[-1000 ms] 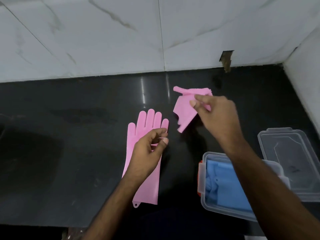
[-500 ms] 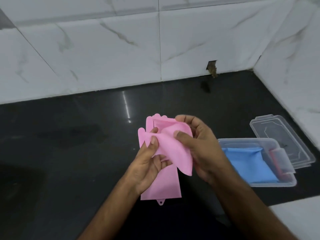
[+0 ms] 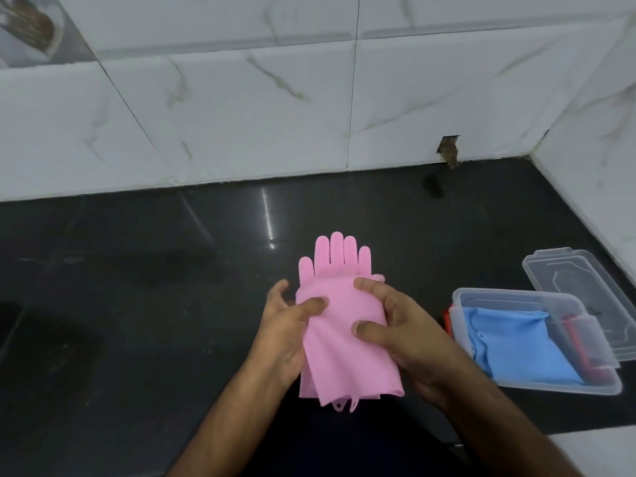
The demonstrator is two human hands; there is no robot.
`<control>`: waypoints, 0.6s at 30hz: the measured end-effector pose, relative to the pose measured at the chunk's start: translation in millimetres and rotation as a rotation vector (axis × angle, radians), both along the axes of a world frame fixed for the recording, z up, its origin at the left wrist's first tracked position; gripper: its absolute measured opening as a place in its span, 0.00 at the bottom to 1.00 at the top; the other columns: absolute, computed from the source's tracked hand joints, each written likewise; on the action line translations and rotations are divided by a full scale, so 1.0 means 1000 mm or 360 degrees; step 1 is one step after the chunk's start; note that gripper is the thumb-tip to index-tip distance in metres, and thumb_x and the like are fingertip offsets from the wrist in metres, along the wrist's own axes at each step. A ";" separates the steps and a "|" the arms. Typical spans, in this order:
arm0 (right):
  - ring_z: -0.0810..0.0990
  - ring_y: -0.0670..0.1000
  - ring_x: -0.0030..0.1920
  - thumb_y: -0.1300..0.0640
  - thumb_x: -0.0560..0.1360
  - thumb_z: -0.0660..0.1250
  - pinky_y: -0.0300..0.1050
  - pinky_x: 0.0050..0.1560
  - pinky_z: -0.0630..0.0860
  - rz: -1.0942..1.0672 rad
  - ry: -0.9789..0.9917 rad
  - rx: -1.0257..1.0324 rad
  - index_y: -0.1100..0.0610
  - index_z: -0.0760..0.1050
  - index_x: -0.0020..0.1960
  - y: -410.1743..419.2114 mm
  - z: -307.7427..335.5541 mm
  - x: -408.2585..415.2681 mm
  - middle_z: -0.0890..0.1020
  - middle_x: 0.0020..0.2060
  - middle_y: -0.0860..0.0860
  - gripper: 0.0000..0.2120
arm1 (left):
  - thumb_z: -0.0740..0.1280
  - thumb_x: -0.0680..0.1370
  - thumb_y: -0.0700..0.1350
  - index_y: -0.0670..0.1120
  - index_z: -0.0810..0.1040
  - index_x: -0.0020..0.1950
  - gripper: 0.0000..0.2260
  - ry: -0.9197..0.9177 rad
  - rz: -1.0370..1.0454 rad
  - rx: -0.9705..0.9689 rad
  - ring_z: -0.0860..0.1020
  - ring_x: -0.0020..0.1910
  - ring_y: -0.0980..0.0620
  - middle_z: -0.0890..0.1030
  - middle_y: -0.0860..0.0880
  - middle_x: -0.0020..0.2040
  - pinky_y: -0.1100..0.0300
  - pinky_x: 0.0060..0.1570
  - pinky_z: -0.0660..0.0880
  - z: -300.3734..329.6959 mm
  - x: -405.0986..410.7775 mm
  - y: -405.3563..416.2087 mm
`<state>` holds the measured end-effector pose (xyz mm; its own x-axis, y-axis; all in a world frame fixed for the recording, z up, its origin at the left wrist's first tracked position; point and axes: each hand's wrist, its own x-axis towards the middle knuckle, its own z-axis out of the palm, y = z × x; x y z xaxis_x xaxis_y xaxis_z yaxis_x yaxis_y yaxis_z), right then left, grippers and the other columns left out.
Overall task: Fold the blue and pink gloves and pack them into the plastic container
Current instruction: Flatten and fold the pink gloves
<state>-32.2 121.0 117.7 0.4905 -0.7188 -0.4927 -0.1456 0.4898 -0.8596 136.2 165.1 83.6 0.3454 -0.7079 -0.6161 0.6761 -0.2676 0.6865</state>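
While both hands, left hand (image 3: 280, 330) and right hand (image 3: 401, 333), hold the stacked pink gloves (image 3: 339, 325) with fingers curled round their edges over the desk (image 3: 137, 304), the layers may slide apart. Folded unevenly, the slack pair could spring open beside the blue gloves (image 3: 516, 342) in the plastic container (image 3: 564, 387) at near right.

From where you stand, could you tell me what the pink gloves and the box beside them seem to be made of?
The pink gloves look like matte silicone or rubber: soft, limp sheets that bend under the hands, with moulded hanging tabs at the cuffs. The box looks like clear, slightly frosted hard plastic: blue gloves show through its walls.
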 end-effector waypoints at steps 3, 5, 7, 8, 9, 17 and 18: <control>0.78 0.53 0.65 0.65 0.77 0.71 0.57 0.64 0.79 0.0132 0.0009 -0.0090 0.45 0.68 0.74 -0.005 0.002 -0.002 0.74 0.69 0.47 0.30 | 0.71 0.78 0.38 0.32 0.82 0.62 0.15 0.0619 -0.0166 -0.0021 0.84 0.58 0.34 0.82 0.32 0.62 0.37 0.61 0.79 0.001 0.001 0.001; 0.78 0.51 0.64 0.61 0.77 0.72 0.55 0.62 0.81 0.0203 0.0075 -0.0251 0.40 0.67 0.74 -0.010 0.005 -0.002 0.73 0.68 0.44 0.31 | 0.70 0.79 0.38 0.36 0.83 0.63 0.14 0.0559 -0.0176 -0.0138 0.83 0.61 0.35 0.82 0.34 0.63 0.36 0.63 0.77 0.001 0.000 -0.001; 0.78 0.47 0.62 0.58 0.77 0.73 0.48 0.58 0.82 0.0241 0.0146 -0.0508 0.35 0.65 0.73 -0.016 0.007 -0.001 0.72 0.68 0.41 0.32 | 0.68 0.79 0.33 0.41 0.79 0.69 0.18 0.0306 -0.0149 -0.0336 0.81 0.64 0.35 0.82 0.36 0.66 0.37 0.62 0.79 0.003 0.004 -0.010; 0.78 0.44 0.62 0.57 0.77 0.72 0.45 0.57 0.82 0.0248 0.0174 -0.0649 0.33 0.63 0.73 -0.019 0.007 0.000 0.71 0.68 0.39 0.32 | 0.68 0.78 0.32 0.44 0.77 0.71 0.21 0.0209 -0.0152 -0.0453 0.81 0.64 0.36 0.82 0.38 0.66 0.39 0.59 0.81 0.005 0.007 -0.015; 0.76 0.41 0.62 0.55 0.78 0.72 0.40 0.56 0.82 0.0253 0.0189 -0.0782 0.31 0.62 0.73 -0.022 0.004 0.000 0.70 0.68 0.36 0.33 | 0.68 0.78 0.32 0.46 0.76 0.73 0.24 0.0140 -0.0162 -0.0543 0.81 0.64 0.37 0.82 0.39 0.66 0.42 0.55 0.82 0.008 0.009 -0.021; 0.66 0.46 0.76 0.63 0.76 0.70 0.36 0.68 0.69 0.0389 0.0410 -0.0779 0.44 0.59 0.80 -0.028 -0.074 0.004 0.63 0.78 0.41 0.37 | 0.66 0.79 0.29 0.38 0.75 0.67 0.17 -0.0365 -0.0198 -0.0019 0.85 0.53 0.40 0.84 0.36 0.59 0.47 0.47 0.84 -0.048 0.012 -0.025; 0.64 0.47 0.77 0.62 0.77 0.70 0.37 0.68 0.68 0.0482 0.0546 -0.0761 0.46 0.56 0.81 -0.025 -0.086 0.003 0.60 0.79 0.44 0.39 | 0.66 0.79 0.29 0.37 0.75 0.67 0.16 -0.0445 -0.0265 0.0078 0.85 0.53 0.40 0.85 0.38 0.57 0.47 0.48 0.84 -0.060 0.010 -0.020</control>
<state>-28.8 96.0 31.6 0.5777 -0.7519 -0.3176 -0.5211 -0.0403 -0.8526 146.2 144.7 23.3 0.3878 -0.7408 -0.5485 0.4074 -0.3960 0.8229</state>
